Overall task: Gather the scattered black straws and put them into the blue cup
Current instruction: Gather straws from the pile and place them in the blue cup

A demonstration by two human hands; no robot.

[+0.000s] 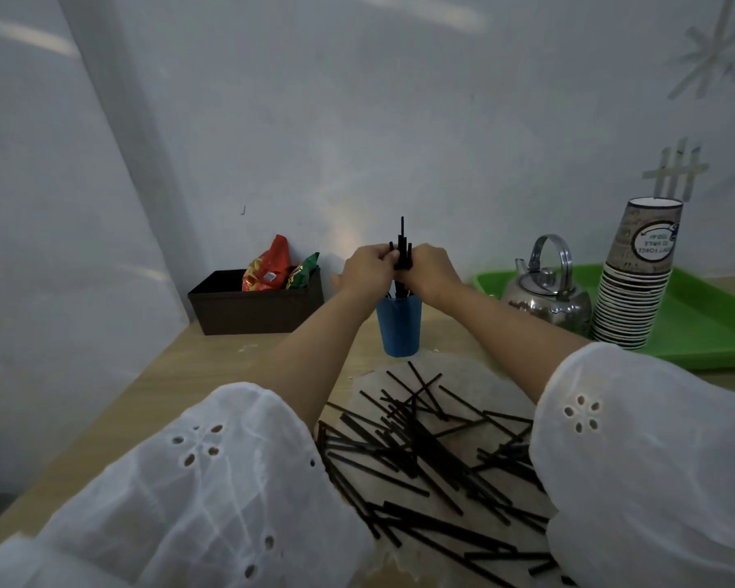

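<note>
A blue cup stands upright on the wooden table, past the middle. An upright bundle of black straws rises out of it, lower ends inside the cup. My left hand and my right hand grip the bundle from either side, just above the rim. Many loose black straws lie criss-crossed on a pale mat near me, partly hidden by my white sleeves.
A dark box with snack packets sits at the back left by the wall. On the right, a green tray carries a metal kettle and a tall stack of paper cups.
</note>
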